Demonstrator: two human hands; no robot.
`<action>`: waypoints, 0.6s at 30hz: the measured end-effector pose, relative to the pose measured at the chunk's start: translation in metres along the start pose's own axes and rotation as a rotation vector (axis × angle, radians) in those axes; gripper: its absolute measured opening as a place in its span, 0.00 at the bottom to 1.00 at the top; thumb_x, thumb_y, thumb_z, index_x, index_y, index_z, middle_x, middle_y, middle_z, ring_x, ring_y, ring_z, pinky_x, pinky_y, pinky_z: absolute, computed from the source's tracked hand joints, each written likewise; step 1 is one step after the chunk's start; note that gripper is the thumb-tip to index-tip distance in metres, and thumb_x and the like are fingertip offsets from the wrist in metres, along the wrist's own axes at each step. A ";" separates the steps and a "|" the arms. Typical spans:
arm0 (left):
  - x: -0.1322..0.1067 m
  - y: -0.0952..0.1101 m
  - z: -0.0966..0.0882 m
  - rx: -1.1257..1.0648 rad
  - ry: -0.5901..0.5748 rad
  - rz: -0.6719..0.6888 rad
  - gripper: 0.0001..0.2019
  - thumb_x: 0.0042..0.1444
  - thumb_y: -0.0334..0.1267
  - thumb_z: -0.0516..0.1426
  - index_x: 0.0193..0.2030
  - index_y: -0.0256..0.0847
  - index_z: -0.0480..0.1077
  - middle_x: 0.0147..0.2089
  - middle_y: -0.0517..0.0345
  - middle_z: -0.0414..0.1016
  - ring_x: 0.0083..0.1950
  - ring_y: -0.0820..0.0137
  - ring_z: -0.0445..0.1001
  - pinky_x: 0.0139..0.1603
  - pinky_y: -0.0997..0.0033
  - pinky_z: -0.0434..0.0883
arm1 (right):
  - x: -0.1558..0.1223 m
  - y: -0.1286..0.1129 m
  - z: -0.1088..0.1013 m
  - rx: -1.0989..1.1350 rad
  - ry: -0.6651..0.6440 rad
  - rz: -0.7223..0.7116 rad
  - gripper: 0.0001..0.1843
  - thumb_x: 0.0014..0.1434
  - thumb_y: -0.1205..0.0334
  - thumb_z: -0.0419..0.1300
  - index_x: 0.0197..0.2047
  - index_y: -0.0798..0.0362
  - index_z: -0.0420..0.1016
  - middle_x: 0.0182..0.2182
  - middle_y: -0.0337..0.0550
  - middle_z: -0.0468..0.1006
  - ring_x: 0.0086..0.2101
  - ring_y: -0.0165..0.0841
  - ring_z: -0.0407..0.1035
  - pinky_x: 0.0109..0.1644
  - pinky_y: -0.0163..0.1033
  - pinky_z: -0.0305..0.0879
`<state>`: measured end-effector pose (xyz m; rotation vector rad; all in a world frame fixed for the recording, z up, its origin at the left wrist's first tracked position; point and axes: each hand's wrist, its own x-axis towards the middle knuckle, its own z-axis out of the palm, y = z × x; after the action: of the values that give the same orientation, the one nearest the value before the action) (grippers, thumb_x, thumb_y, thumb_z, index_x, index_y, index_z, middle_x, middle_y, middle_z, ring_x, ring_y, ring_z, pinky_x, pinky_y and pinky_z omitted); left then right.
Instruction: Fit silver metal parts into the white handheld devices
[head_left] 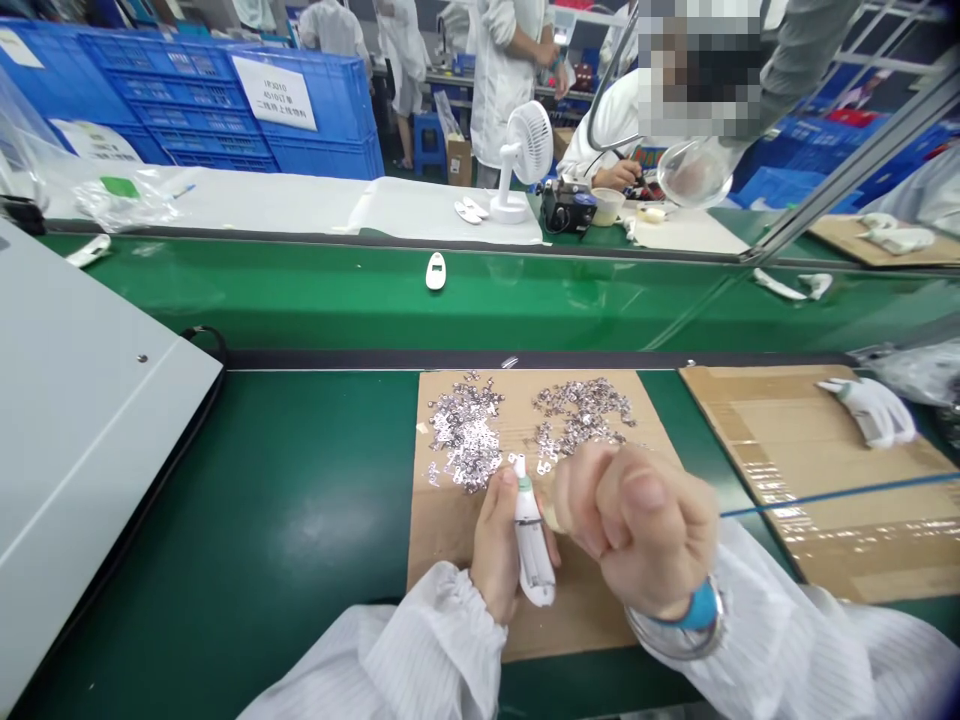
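My left hand (495, 545) is closed around a slim white handheld device (534, 555) with a pale green ring and a narrow white tip pointing away from me. Right beside it, my right hand (637, 520) is curled into a fist, raised over the cardboard sheet (450, 545). Whatever its fingers may grip is hidden; something beige shows at the fingertips by the device. A blue wrist strap (697, 608) circles my right wrist. Beyond my hands, small shiny metal parts lie in a left pile (469, 435) and a right pile (585, 412).
A grey-white machine housing (97, 430) takes up the left side. To the right, a second cardboard sheet (720, 420) carries a white glove (874, 410). A green ledge (315, 300) runs across the back, with a white oval part (436, 272). A co-worker sits beyond a white fan (525, 150).
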<state>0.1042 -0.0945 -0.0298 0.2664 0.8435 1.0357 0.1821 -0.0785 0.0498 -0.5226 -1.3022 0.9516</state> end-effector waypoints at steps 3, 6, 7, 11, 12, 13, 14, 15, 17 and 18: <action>0.003 -0.006 -0.003 0.054 -0.022 0.049 0.18 0.59 0.55 0.49 0.31 0.42 0.60 0.18 0.66 0.63 0.15 0.74 0.63 0.15 0.74 0.56 | 0.006 -0.007 -0.002 0.052 0.056 0.077 0.23 0.66 0.60 0.51 0.19 0.52 0.58 0.13 0.33 0.56 0.14 0.24 0.52 0.15 0.33 0.46; 0.004 -0.009 -0.005 0.075 -0.016 0.033 0.20 0.59 0.58 0.48 0.32 0.41 0.60 0.18 0.64 0.64 0.14 0.72 0.63 0.13 0.74 0.55 | 0.011 -0.013 -0.003 0.087 0.089 0.096 0.24 0.65 0.58 0.52 0.18 0.52 0.57 0.13 0.33 0.55 0.13 0.23 0.52 0.13 0.33 0.44; 0.004 -0.009 -0.005 0.072 -0.013 0.029 0.20 0.59 0.58 0.48 0.31 0.41 0.60 0.17 0.64 0.64 0.14 0.72 0.63 0.13 0.74 0.55 | 0.011 -0.013 -0.003 0.082 0.089 0.081 0.24 0.65 0.58 0.53 0.18 0.52 0.57 0.12 0.33 0.56 0.13 0.23 0.52 0.13 0.33 0.44; 0.002 -0.005 -0.002 0.041 -0.028 0.049 0.18 0.60 0.55 0.49 0.31 0.41 0.60 0.17 0.66 0.63 0.15 0.74 0.63 0.13 0.78 0.54 | 0.009 -0.010 -0.002 0.056 0.076 0.028 0.24 0.66 0.60 0.52 0.18 0.53 0.57 0.13 0.34 0.56 0.14 0.24 0.53 0.15 0.34 0.46; 0.002 -0.004 -0.001 0.030 -0.033 0.056 0.18 0.60 0.54 0.49 0.30 0.41 0.59 0.18 0.66 0.63 0.16 0.75 0.64 0.14 0.78 0.55 | 0.008 -0.009 -0.001 0.047 0.069 0.022 0.24 0.66 0.60 0.52 0.18 0.53 0.57 0.13 0.34 0.56 0.15 0.24 0.53 0.15 0.34 0.46; 0.001 -0.003 0.000 0.020 -0.037 0.064 0.17 0.61 0.52 0.49 0.30 0.41 0.59 0.19 0.66 0.64 0.18 0.76 0.65 0.15 0.79 0.57 | 0.007 -0.009 -0.001 0.036 0.058 0.020 0.23 0.66 0.59 0.52 0.18 0.53 0.57 0.13 0.34 0.56 0.15 0.24 0.53 0.15 0.35 0.47; 0.001 -0.003 0.001 0.012 -0.035 0.068 0.17 0.62 0.51 0.49 0.30 0.41 0.59 0.19 0.66 0.64 0.19 0.77 0.65 0.18 0.79 0.59 | 0.006 -0.010 -0.001 0.028 0.045 0.014 0.23 0.66 0.59 0.51 0.19 0.52 0.57 0.13 0.34 0.56 0.15 0.25 0.53 0.15 0.35 0.47; 0.000 -0.002 0.002 0.009 -0.030 0.070 0.16 0.62 0.50 0.49 0.30 0.41 0.59 0.20 0.66 0.63 0.20 0.77 0.65 0.20 0.79 0.60 | 0.005 -0.010 -0.002 0.020 0.031 0.008 0.23 0.66 0.59 0.51 0.19 0.52 0.57 0.14 0.34 0.57 0.15 0.25 0.53 0.15 0.35 0.47; -0.001 -0.001 0.003 0.015 -0.002 0.054 0.15 0.62 0.50 0.49 0.31 0.41 0.59 0.21 0.66 0.64 0.20 0.78 0.65 0.20 0.78 0.60 | 0.003 -0.012 -0.002 0.001 0.000 -0.007 0.23 0.67 0.58 0.51 0.20 0.52 0.59 0.14 0.34 0.58 0.15 0.25 0.54 0.16 0.34 0.48; -0.001 0.000 0.003 0.022 0.017 0.031 0.16 0.61 0.51 0.49 0.32 0.41 0.59 0.22 0.65 0.64 0.20 0.77 0.65 0.19 0.78 0.58 | 0.001 -0.012 -0.002 -0.009 -0.018 -0.019 0.22 0.67 0.58 0.50 0.20 0.52 0.59 0.14 0.34 0.58 0.15 0.25 0.54 0.16 0.34 0.49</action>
<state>0.1063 -0.0952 -0.0273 0.2907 0.8688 1.0596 0.1877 -0.0836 0.0597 -0.5091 -1.3255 0.9372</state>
